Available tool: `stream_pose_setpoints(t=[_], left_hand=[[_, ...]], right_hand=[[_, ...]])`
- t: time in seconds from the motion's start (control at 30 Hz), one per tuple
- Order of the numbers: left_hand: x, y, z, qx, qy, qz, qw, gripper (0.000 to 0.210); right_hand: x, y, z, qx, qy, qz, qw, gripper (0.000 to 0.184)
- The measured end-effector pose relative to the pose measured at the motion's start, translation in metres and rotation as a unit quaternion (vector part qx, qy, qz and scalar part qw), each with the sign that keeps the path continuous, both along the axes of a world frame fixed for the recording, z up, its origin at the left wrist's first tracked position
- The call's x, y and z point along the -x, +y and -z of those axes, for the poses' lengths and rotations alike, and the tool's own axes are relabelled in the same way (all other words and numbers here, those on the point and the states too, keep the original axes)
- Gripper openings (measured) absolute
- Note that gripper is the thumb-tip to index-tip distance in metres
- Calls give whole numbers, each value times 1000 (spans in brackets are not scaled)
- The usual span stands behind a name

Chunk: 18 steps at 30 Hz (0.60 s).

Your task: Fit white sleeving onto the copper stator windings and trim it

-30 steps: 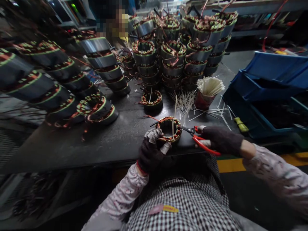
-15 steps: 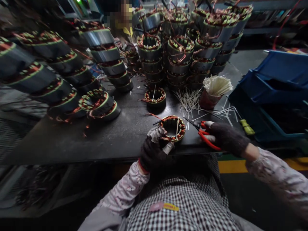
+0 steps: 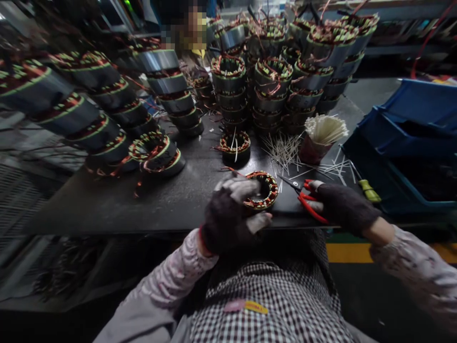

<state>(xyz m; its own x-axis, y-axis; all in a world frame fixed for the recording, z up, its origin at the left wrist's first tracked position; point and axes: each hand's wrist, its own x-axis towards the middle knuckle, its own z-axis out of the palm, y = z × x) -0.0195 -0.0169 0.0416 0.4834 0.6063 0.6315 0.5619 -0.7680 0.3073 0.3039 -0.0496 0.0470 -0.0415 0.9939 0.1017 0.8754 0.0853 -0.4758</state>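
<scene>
In front of me on the dark bench lies a wound motor stator (image 3: pixel 274 193), a ring with copper windings and pale insulation. My left hand (image 3: pixel 233 207), in a dark fingerless glove with wrapped fingertips, hovers at its left side. The fingers reach over the ring, slightly blurred, and the thumb is spread apart from them near its front. My right hand (image 3: pixel 339 202) grips red-handled scissors (image 3: pixel 303 195), whose tips point left toward the ring. Just behind stands another stator (image 3: pixel 235 155) with two white strips lying across its opening and side.
Stacked stators (image 3: pixel 273 97) crowd the back, and leaning stacks (image 3: pixel 85 126) stand at left. Loose white strips (image 3: pixel 283 152) lie beside a cup (image 3: pixel 314 151) full of them. A green-handled screwdriver (image 3: pixel 367 190) and blue bins (image 3: pixel 400 157) are at right. A person is beyond the bench.
My left hand has moved from the ring's left edge to over it, fingers spreading. The white strip in the near stator is gone; a second one shows at the stator behind. The right hand keeps the scissors.
</scene>
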Motion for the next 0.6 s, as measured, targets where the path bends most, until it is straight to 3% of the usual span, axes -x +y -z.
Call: stream_pose_setpoints(t=[0.13, 0.2, 0.27, 0.4, 0.5, 0.6], left_hand=[[-22, 17, 13, 50, 182, 41, 981, 36], [-21, 25, 20, 53, 168, 51, 983, 33], [-13, 35, 18, 74, 110, 39, 990, 33], [2, 69, -17, 130, 47, -28, 990, 24], [3, 114, -49, 60, 141, -72, 986, 34], [-2, 164, -66, 10, 246, -103, 964, 40]], right_hand=[[2, 27, 8, 32, -230, 12, 973, 46], [3, 35, 18, 6, -236, 13, 972, 51], [3, 39, 30, -31, -204, 10, 978, 52], [-1, 39, 48, -82, -132, 26, 988, 49], [-1, 39, 51, -74, -114, 38, 990, 49], [1, 40, 49, -74, -119, 43, 989, 49]])
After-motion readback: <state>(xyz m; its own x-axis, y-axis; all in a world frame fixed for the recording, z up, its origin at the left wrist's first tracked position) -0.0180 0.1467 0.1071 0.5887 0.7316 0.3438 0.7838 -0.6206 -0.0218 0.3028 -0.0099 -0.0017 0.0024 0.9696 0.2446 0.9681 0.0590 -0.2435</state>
